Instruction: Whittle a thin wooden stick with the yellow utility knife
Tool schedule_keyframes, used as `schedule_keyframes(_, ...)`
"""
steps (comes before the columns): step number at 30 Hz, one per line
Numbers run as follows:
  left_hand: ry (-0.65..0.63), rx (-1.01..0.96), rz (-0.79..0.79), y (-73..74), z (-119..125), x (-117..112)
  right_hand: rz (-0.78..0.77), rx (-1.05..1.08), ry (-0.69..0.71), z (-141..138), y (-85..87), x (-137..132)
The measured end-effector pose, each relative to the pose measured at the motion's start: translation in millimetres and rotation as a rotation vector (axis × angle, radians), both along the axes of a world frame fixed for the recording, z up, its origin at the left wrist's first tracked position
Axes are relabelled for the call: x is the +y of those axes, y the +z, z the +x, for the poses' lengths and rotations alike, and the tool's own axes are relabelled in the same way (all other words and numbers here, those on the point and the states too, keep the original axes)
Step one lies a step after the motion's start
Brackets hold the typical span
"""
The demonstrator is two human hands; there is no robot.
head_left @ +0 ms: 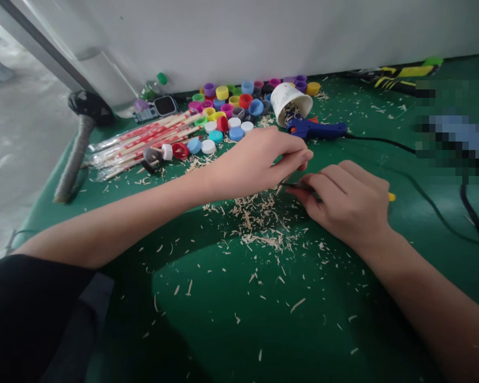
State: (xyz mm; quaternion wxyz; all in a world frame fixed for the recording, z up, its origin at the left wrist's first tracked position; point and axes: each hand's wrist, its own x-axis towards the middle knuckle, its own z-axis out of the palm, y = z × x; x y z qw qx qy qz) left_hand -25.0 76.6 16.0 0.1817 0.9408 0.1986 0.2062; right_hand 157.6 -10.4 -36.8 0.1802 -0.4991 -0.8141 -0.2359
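Observation:
My left hand [259, 159] is closed in a pinch, its fingertips around a thin pale wooden stick [280, 188] that is mostly hidden behind the hand. Just to its right, my right hand [343, 199] grips a utility knife [391, 197], whose yellow end shows past the little finger. The dark blade points left and meets or nearly meets the stick; exact contact cannot be made out. Below both hands, curled wood shavings [255, 213] lie in a loose heap on the green tabletop [231, 330].
Behind are many coloured bottle caps [245, 101], a tipped white cup [285, 98] and a blue glue gun [323, 130] with its cord. To the left lie wrapped chopsticks [143, 141] and a hammer [76, 151]. Yellow-black pliers [403, 74] rest at the back right.

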Motion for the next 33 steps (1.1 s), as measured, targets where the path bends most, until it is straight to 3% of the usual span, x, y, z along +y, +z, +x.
schedule_keyframes(5, 0.013, -0.009, 0.007, 0.8, 0.3, -1.3, -0.027, 0.034, -0.033, 1.5, 3.2, 2.1)
schedule_keyframes(10, 0.010, 0.025, 0.052, 2.7, 0.0, -5.1, -0.112, -0.033, 0.036, -1.7, 2.6, 3.4)
schedule_keyframes(18, 0.029, 0.027, 0.055, -1.0, 0.3, -1.3, 0.043, 0.034, -0.061, 0.2, 2.0, 0.3)
schedule_keyframes(23, 0.025, 0.054, 0.062, 2.5, 0.3, -3.1, 0.080, 0.043, 0.020, 0.1, 2.9, 6.2)
schedule_keyframes(28, 0.002, 0.042, 0.080, 2.9, -0.1, -3.4, 0.006, -0.021, 0.078, -2.5, -0.6, 5.6)
schedule_keyframes(33, 0.002, 0.022, 0.019, 3.1, 1.0, -2.8, 0.217, -0.019, -0.005, -0.8, -1.1, 4.0)
